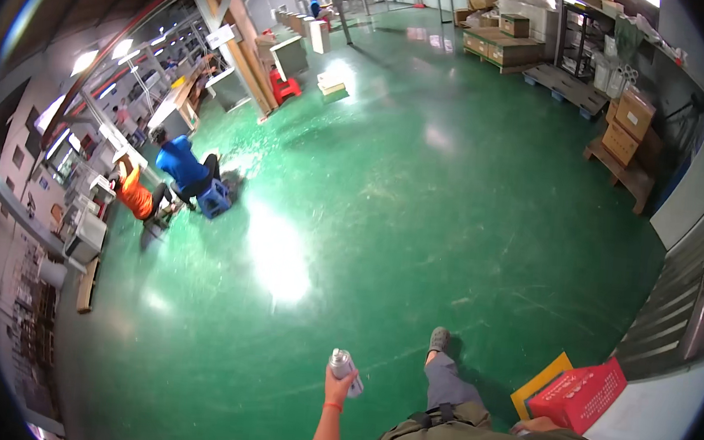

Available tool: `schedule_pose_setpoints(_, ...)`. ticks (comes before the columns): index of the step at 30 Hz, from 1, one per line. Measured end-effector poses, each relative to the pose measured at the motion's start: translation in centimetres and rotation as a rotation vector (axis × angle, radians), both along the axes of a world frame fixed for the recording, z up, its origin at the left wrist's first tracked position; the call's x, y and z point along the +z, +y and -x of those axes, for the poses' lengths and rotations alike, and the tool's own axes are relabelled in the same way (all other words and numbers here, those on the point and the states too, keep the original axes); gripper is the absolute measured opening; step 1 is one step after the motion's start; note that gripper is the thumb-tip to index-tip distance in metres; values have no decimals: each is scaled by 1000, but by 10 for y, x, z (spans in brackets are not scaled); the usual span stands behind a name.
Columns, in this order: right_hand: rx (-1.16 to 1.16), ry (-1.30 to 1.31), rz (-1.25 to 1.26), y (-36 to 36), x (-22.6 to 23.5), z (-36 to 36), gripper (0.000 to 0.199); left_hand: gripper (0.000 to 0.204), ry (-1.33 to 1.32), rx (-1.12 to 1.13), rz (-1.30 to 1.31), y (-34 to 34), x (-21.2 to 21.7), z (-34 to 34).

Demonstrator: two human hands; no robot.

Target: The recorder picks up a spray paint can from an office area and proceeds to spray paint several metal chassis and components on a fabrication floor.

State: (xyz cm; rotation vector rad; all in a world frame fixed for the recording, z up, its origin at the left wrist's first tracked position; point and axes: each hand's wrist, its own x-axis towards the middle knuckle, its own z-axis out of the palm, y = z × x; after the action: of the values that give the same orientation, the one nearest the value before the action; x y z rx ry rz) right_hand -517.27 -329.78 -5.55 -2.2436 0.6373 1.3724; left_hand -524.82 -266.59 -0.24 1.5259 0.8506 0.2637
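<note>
My left hand [339, 382] is wrapped round a silver spray can [344, 363], its top pointing up and forward over the green floor. A red band circles that wrist. My right hand [536, 425] shows only in part at my right side, next to a red printed packet [580, 395] and a yellow sheet [539, 385]. Its fingers are hidden, so whether it grips either of them cannot be seen.
A person in blue [180, 162] sits on a blue stool [215, 199], beside a person in orange [134, 193]. Cartons [629, 128] stand on a pallet at the right, near a grey ribbed metal panel [665, 315]. A red stool [285, 87] stands beside a post farther off.
</note>
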Motion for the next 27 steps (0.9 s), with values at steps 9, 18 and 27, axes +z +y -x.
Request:
schedule_pose_setpoints(9, 239, -24, -86, 162, -44, -415, 75, 76, 615, -80, 40, 57, -49, -87)
schedule_pose_setpoints(18, 343, -423, -270, 391, 125, -840, 91, 87, 219, -202, -122, 169, -127, -395)
schedule_pose_setpoints(27, -101, 74, -18, 368, 14, -874, 77, 76, 445, -433, -44, 348, -92, -837)
